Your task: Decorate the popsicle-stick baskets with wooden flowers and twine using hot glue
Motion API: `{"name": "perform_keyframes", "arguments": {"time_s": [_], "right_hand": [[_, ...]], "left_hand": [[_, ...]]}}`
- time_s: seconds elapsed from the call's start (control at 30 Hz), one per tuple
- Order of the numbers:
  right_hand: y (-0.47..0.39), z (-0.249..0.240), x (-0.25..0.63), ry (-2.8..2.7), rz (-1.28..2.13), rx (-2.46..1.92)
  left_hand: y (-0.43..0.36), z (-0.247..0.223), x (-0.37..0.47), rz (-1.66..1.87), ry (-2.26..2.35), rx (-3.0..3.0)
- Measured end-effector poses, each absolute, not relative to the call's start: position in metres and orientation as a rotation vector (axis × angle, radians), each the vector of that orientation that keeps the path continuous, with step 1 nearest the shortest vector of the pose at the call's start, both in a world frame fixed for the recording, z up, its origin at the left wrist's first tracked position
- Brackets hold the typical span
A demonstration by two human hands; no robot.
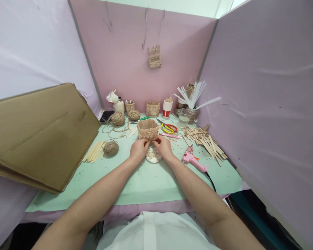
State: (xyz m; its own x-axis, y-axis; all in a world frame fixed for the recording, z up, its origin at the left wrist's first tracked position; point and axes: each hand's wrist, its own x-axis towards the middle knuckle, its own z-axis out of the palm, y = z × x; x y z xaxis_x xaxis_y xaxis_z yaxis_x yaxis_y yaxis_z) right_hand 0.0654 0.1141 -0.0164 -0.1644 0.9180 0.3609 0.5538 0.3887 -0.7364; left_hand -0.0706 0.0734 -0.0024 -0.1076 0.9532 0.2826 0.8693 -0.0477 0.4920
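Observation:
My left hand [140, 150] and my right hand [162, 146] meet at the near lower side of a small woven basket [147, 129] made of wooden strips. Both have thumb and fingers pinched together, the tips close to each other. What they pinch is too small to make out, and I cannot tell whether they touch the basket. Just beneath them lies a round white dish [153, 158] with small wood scraps in it. A pink glue gun [194, 160] rests to the right of my right hand.
Scissors [169, 128], a pink pen-like tool [170, 135] and a pile of wooden sticks [206, 141] lie to the right. Twine balls [111, 148] and pale sticks [94, 151] are on the left, by a large cardboard sheet [41, 135]. Behind stand a second basket [153, 109] and a cup [167, 107].

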Motion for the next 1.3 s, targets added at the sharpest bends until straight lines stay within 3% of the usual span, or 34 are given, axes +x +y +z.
{"name": "perform_keyframes", "arguments": {"time_s": [0.43,0.73,1.3], "right_hand": [[0.129,-0.016,0.074,-1.663,0.489,-1.435],[0.131,0.002,0.075,-1.96,0.724,-1.453],[0.125,-0.014,0.055,-1.852,0.799,-1.487]], "left_hand": [[0.076,-0.001,-0.07,0.897,2.198,1.757],[0.078,-0.007,-0.071,0.912,2.145,1.708],[0.076,-0.001,-0.072,0.826,2.016,1.866]]}}
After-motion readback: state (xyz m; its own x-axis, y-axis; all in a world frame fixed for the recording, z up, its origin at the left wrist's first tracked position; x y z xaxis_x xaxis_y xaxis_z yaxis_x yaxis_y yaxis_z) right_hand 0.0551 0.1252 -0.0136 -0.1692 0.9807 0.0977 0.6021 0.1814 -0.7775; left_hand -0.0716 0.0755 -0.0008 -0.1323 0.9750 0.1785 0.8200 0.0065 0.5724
